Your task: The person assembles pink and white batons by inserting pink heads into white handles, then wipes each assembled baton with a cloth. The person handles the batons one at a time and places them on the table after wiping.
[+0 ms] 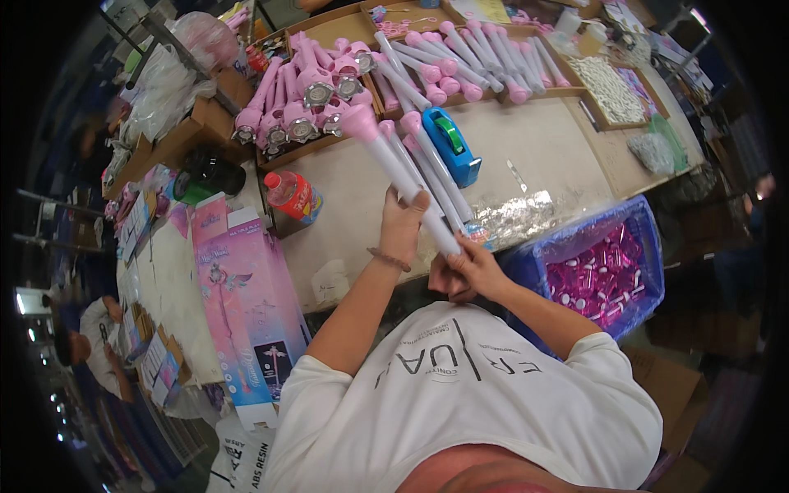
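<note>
A toy wand tube [408,182], translucent white with a round pink end, slants across in front of me. My left hand [403,226] is closed around its middle. My right hand [468,269] grips its lower end near my shirt; some of its fingers are hidden behind the tube. Just beyond my hands, more white tubes with pink ends [440,164] lie side by side on the table. A blue tape dispenser [464,158] with green tape stands to their right.
Wand tubes fill cardboard trays [519,97] at the back, beside pink wand heads [316,86]. At left are a red drink bottle [293,197] and a printed box [246,304]. A blue crate [534,251] holds magenta parts. Another person [103,337] works far left.
</note>
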`<state>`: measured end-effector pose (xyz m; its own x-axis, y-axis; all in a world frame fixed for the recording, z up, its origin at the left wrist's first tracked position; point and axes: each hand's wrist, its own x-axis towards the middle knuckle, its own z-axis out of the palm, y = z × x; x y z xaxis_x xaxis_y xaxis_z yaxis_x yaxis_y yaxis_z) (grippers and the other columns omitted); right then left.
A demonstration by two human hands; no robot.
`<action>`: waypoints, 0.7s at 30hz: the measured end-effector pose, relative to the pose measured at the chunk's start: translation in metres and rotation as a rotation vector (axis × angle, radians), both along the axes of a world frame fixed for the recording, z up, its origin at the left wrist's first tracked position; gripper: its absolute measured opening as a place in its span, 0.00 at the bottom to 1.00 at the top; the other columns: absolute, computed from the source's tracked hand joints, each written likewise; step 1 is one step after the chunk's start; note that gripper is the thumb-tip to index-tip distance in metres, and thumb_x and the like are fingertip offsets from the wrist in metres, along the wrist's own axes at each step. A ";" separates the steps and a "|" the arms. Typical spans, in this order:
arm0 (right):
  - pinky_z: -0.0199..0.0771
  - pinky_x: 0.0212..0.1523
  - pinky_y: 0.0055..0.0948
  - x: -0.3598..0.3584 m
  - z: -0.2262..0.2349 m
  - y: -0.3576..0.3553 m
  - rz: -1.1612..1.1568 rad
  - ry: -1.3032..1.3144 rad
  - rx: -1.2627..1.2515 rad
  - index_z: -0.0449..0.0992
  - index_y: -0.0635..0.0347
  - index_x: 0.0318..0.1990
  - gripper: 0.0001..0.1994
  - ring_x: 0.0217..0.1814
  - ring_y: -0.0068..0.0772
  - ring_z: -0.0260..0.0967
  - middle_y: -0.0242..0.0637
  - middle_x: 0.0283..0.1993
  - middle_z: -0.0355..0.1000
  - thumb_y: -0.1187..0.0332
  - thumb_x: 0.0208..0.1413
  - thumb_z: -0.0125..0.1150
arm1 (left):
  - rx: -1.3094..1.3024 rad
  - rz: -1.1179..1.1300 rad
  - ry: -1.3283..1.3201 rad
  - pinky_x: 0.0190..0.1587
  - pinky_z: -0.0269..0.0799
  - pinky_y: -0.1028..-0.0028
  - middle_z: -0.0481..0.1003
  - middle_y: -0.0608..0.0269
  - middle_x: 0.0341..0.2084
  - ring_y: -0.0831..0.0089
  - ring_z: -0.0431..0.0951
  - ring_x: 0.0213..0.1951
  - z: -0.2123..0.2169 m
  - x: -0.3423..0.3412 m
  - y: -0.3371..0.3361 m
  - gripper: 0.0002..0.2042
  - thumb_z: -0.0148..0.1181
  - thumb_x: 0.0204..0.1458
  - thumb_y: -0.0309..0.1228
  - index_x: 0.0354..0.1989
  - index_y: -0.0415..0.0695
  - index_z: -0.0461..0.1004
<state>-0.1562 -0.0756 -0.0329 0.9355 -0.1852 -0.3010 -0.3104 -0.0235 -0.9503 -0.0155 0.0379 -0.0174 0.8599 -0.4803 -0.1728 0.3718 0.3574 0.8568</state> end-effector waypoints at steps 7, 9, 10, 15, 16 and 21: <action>0.68 0.31 0.19 0.112 0.022 -0.134 -0.026 -0.229 -0.011 0.69 0.65 0.50 0.15 0.28 0.21 0.68 0.34 0.31 0.74 0.67 0.58 0.53 | 0.560 -0.207 0.091 0.45 0.70 0.68 0.70 0.54 0.46 0.69 0.71 0.46 -0.049 0.022 -0.026 0.30 0.62 0.49 0.37 0.58 0.36 0.61; 0.70 0.40 0.25 0.166 0.025 -0.158 -0.062 -0.174 -0.198 0.68 0.65 0.51 0.17 0.36 0.28 0.70 0.41 0.37 0.74 0.68 0.55 0.55 | 0.644 -0.226 0.134 0.45 0.70 0.68 0.70 0.54 0.45 0.69 0.71 0.45 -0.064 0.031 -0.024 0.28 0.61 0.49 0.37 0.57 0.36 0.62; 0.68 0.43 0.26 0.187 0.026 -0.168 -0.079 -0.321 -0.247 0.67 0.65 0.53 0.18 0.40 0.29 0.69 0.43 0.40 0.73 0.69 0.55 0.55 | 0.690 -0.214 0.117 0.44 0.70 0.69 0.71 0.54 0.44 0.69 0.72 0.45 -0.070 0.035 -0.023 0.27 0.60 0.50 0.37 0.56 0.36 0.63; 0.62 0.54 0.27 0.211 0.013 -0.201 -0.246 -0.472 -0.276 0.60 0.64 0.60 0.25 0.55 0.33 0.64 0.46 0.53 0.66 0.74 0.52 0.53 | 0.869 -0.215 0.073 0.38 0.72 0.72 0.74 0.58 0.38 0.72 0.74 0.38 -0.096 0.060 -0.027 0.24 0.59 0.50 0.38 0.52 0.36 0.67; 0.59 0.58 0.26 0.201 0.011 -0.206 -0.252 -0.400 -0.136 0.60 0.62 0.61 0.26 0.59 0.33 0.61 0.42 0.55 0.65 0.78 0.51 0.49 | 0.875 -0.223 0.096 0.32 0.72 0.75 0.74 0.60 0.36 0.74 0.75 0.33 -0.101 0.068 -0.032 0.23 0.59 0.49 0.38 0.49 0.35 0.69; 0.46 0.65 0.25 0.140 0.024 -0.227 -0.171 -0.377 0.116 0.58 0.60 0.63 0.28 0.69 0.31 0.48 0.40 0.63 0.57 0.79 0.51 0.44 | 0.977 -0.180 0.142 0.25 0.73 0.69 0.76 0.55 0.31 0.69 0.77 0.29 -0.128 0.112 -0.073 0.18 0.60 0.47 0.37 0.39 0.33 0.72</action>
<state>-0.0163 -0.3022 -0.0085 0.9426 -0.3326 0.0283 0.0694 0.1121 -0.9913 0.0966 -0.0354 -0.1450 0.7292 -0.1940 -0.6563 0.4726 -0.5509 0.6879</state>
